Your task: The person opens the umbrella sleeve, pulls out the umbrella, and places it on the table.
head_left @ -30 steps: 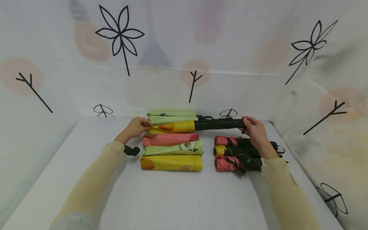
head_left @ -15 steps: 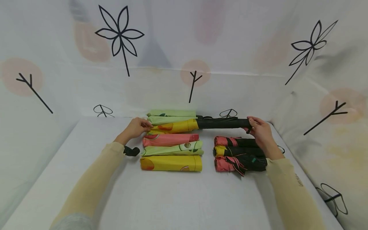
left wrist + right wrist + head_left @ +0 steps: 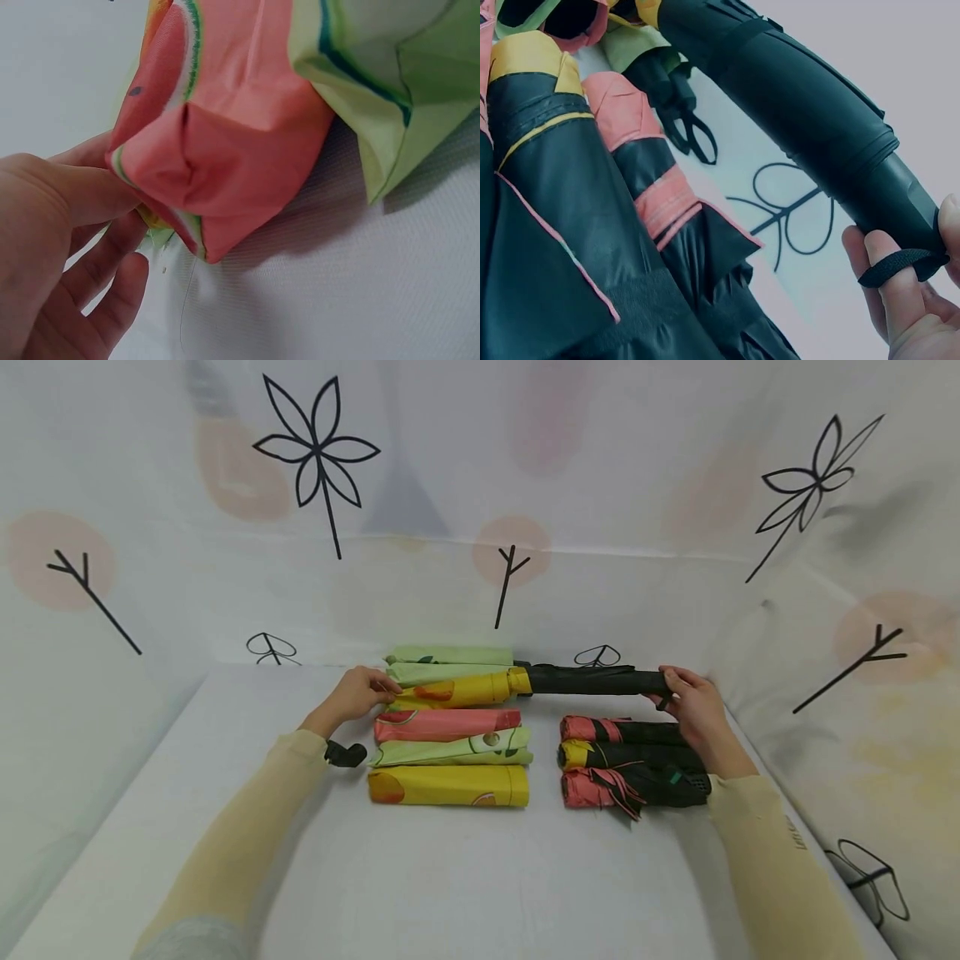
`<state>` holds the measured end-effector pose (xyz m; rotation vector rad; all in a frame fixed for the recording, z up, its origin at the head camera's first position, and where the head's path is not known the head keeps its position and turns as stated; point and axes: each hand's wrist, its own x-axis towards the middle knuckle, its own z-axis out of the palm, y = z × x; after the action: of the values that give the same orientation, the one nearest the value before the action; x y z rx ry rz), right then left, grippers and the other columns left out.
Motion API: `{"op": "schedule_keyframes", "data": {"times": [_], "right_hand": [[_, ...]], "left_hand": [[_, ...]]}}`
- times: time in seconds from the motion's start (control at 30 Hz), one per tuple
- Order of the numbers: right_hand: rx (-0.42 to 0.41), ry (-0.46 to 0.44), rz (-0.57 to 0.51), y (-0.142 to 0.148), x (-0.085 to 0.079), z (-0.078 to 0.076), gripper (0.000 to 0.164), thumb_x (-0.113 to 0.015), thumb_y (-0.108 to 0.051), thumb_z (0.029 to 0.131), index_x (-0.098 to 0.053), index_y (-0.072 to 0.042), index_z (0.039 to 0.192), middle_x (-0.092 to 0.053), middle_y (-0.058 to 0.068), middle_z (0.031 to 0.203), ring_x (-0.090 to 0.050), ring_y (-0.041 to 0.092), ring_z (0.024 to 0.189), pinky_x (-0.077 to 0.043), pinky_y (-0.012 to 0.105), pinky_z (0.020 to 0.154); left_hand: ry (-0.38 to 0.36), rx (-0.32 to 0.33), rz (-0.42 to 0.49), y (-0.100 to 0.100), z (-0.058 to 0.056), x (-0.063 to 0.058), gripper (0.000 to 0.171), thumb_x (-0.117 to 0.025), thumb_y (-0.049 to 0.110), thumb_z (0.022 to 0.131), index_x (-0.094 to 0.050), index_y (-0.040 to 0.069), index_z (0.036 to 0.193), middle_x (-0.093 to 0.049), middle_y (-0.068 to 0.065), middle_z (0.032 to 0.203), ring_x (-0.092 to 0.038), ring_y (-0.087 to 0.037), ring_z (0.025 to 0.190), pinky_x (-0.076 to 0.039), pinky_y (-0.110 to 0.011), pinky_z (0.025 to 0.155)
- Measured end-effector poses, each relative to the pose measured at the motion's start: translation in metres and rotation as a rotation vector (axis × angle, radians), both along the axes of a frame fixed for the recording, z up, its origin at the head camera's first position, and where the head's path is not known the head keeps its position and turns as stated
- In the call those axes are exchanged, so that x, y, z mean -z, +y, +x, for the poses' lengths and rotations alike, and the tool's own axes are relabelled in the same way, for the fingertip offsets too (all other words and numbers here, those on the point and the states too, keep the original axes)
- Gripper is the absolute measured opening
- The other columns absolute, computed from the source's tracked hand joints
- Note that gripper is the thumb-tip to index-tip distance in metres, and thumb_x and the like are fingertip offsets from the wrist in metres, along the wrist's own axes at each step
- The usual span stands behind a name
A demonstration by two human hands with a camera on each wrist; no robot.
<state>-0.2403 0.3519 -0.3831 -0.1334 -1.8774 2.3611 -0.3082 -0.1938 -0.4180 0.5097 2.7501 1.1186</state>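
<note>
At the back of the table, a folded black umbrella [image 3: 585, 680] sticks out to the right from a yellow fruit-print sleeve [image 3: 453, 691]. My left hand [image 3: 356, 700] pinches the sleeve's left end. In the left wrist view that end is mostly hidden behind a pink watermelon-print sleeve [image 3: 232, 150]. My right hand [image 3: 699, 714] grips the umbrella's handle end, and the right wrist view shows its wrist strap [image 3: 904, 267] lying across the fingers. The umbrella's left end lies at the sleeve's bunched mouth; whether any of it is still inside I cannot tell.
Two light green sleeves [image 3: 450, 674] lie behind the yellow one, by the wall cloth. In front lie the pink sleeve, a green avocado-print sleeve [image 3: 450, 749] and another yellow sleeve [image 3: 450, 786]. Folded umbrellas, pink-black [image 3: 592, 789] and yellow-black [image 3: 622, 755], lie at the right.
My right hand has moved right, drawing the black umbrella farther out of the yellow sleeve. The sleeve's mouth has shifted slightly right and bunched up. My left hand has stayed at its left end.
</note>
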Motion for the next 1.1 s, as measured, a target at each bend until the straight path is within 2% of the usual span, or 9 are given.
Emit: {"op": "schedule_keyframes", "data": {"times": [0.2, 0.47, 0.87, 1.1], "right_hand": [[-0.012, -0.005, -0.035, 0.007, -0.002, 0.003, 0.014, -0.057, -0.018, 0.100, -0.071, -0.015, 0.102, -0.046, 0.005, 0.120, -0.069, 0.008, 0.090, -0.056, 0.023, 0.078], [-0.020, -0.035, -0.122, 0.013, -0.008, 0.005, 0.013, -0.060, -0.016, 0.099, -0.072, -0.011, 0.103, -0.044, 0.006, 0.123, -0.070, 0.011, 0.090, -0.056, 0.026, 0.080], [-0.047, -0.046, -0.111, 0.027, -0.011, 0.009, 0.016, -0.059, -0.018, 0.099, -0.074, -0.013, 0.104, -0.047, 0.004, 0.120, -0.071, 0.013, 0.089, -0.056, 0.025, 0.078], [-0.050, -0.086, -0.106, 0.038, -0.014, 0.012, 0.016, -0.060, -0.017, 0.098, -0.074, -0.013, 0.104, -0.047, 0.004, 0.120, -0.070, 0.012, 0.090, -0.056, 0.026, 0.080]], "left_hand": [[-0.004, -0.007, 0.010, 0.001, 0.000, -0.001, 0.016, -0.068, 0.010, 0.095, -0.077, 0.009, 0.109, -0.069, -0.010, 0.108, -0.061, -0.027, 0.093, -0.046, -0.034, 0.066], [0.016, 0.006, 0.017, 0.001, 0.000, -0.001, 0.016, -0.069, 0.011, 0.095, -0.077, 0.009, 0.108, -0.071, -0.009, 0.106, -0.063, -0.027, 0.095, -0.047, -0.034, 0.068], [0.027, 0.021, 0.010, 0.001, -0.001, 0.000, 0.016, -0.070, 0.011, 0.094, -0.077, 0.009, 0.108, -0.071, -0.010, 0.106, -0.064, -0.027, 0.095, -0.049, -0.035, 0.069], [0.029, 0.017, 0.016, 0.000, -0.001, 0.001, 0.015, -0.070, 0.010, 0.094, -0.077, 0.010, 0.107, -0.071, -0.009, 0.104, -0.063, -0.026, 0.091, -0.047, -0.034, 0.068]]}}
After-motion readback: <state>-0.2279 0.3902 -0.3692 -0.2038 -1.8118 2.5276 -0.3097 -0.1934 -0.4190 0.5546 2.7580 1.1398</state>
